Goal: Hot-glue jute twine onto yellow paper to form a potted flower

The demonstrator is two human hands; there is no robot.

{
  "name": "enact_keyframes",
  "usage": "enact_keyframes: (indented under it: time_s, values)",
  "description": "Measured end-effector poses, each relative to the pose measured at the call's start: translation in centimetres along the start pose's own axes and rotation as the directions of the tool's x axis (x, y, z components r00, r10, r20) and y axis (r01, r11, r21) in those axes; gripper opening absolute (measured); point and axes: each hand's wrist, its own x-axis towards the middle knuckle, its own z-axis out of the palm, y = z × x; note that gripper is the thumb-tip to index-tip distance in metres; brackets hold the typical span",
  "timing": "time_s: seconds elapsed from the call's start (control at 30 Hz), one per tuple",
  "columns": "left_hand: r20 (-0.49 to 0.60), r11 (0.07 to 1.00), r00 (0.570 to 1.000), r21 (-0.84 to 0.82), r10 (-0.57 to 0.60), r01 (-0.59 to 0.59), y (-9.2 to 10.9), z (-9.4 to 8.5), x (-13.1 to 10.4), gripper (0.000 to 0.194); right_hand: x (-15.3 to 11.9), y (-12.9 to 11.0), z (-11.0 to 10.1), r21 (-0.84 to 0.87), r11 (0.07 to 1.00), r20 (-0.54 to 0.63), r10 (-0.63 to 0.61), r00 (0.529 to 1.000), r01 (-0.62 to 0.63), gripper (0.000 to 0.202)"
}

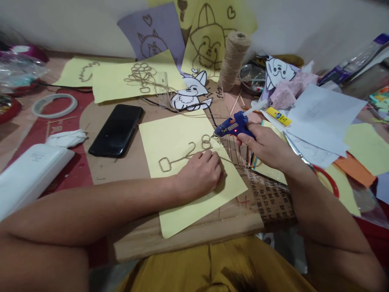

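Observation:
My right hand [258,142] is wrapped round a blue glue gun [231,125] with a lit red light. The gun's tip points down-left, just above twine loops [206,142] on a yellow sheet [182,215]. My left hand [202,172] rests on the sheet below those loops, its fingers curled down; what they pinch, if anything, is hidden. Left of the hand, twine forms a stem shape with a small squarish loop [165,164]. A loose strand of twine runs rightward from near my left fingers.
A black phone [117,130] lies left of the sheet, near a tape roll [55,106] and a white case [33,174]. A twine spool [233,61] stands behind. To the right are red-handled scissors [326,180], a yellow glue stick box [278,116] and loose papers [328,113].

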Motion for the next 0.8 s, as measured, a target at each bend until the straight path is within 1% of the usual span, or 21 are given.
enact_keyframes:
  time_s: [0.3,0.57,0.7,0.8]
  values:
    - [0.005,1.0,1.0,0.009,0.007,-0.007,-0.02,-0.1,-0.07,0.031,0.17,-0.01,-0.05,-0.024,0.999,0.014,0.037,0.999,-0.037,0.026]
    - [0.032,1.0,0.999,-0.001,0.004,-0.004,-0.05,-0.15,-0.02,0.033,-0.02,0.11,-0.32,-0.023,0.999,0.013,0.048,0.999,-0.047,0.025]
    - [0.048,1.0,0.999,-0.004,0.003,-0.002,-0.03,-0.29,-0.1,0.033,-0.07,0.16,-0.49,-0.056,0.997,0.011,0.061,0.998,-0.06,0.027]
    - [0.046,1.0,0.999,0.002,0.007,-0.007,-0.03,-0.33,-0.11,0.033,-0.08,0.19,-0.57,-0.078,0.996,-0.004,0.046,0.999,-0.046,0.028]
